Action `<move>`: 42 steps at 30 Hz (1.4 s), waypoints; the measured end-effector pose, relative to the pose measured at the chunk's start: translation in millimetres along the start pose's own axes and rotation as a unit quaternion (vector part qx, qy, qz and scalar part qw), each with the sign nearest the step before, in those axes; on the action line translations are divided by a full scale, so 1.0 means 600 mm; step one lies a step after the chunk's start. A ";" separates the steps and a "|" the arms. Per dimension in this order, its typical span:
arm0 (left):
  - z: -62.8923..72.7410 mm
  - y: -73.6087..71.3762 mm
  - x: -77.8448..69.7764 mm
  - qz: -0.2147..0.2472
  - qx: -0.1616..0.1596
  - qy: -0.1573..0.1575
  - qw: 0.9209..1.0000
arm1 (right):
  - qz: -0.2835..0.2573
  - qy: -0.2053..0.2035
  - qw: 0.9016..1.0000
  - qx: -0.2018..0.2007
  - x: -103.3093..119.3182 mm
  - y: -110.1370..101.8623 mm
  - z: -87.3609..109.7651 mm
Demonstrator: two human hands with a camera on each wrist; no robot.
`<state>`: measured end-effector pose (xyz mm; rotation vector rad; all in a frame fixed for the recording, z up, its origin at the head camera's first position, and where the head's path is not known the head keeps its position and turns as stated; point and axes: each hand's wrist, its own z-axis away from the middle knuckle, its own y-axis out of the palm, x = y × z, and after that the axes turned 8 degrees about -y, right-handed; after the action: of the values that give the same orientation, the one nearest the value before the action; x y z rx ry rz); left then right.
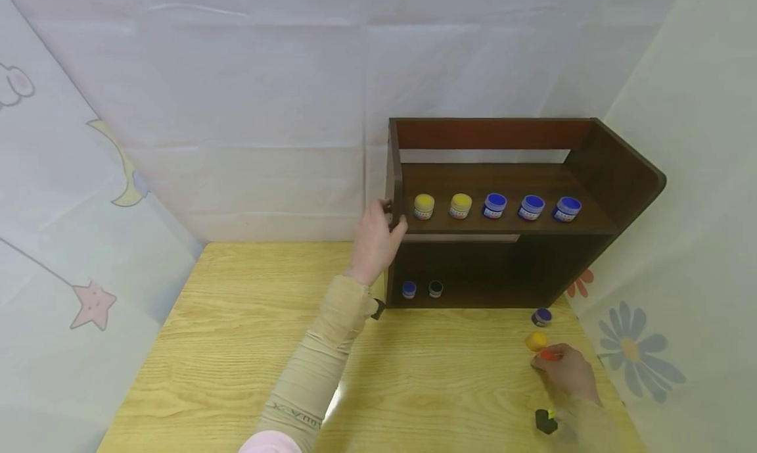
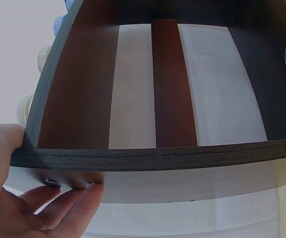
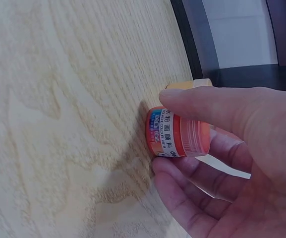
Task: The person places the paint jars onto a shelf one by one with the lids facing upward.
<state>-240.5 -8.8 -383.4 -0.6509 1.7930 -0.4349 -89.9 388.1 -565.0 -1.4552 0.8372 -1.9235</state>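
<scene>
A dark brown two-tier shelf [image 1: 508,170] stands against the back wall. My left hand [image 1: 376,238] grips the front edge of its left side panel [image 2: 147,157], the thumb on the inner side and the fingers pressed on the outer face. In the right wrist view, an orange-red paint jar [image 3: 175,131] with a white label is between the thumb and fingers of my right hand [image 3: 232,144], its base at the tabletop. Just behind that jar sits a yellow-orange paint jar [image 1: 537,340], and farther back a dark purple one [image 1: 541,317].
On the upper shelf stand yellow jars [image 1: 424,206] and blue jars [image 1: 494,205] in a row. A blue jar [image 1: 409,289] and a dark jar [image 1: 435,288] stand on the lower level at left. Patterned wall sheets [image 1: 668,256] border the wooden table [image 1: 248,321].
</scene>
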 end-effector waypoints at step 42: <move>0.002 -0.001 -0.002 0.010 0.003 -0.002 1.000 | 0.016 -0.060 0.994 -0.089 0.070 -0.056 0.031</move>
<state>-239.1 -8.4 -382.3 -0.6298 1.7920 -0.4250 -84.7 375.1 -509.9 -1.6330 0.9897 -1.7566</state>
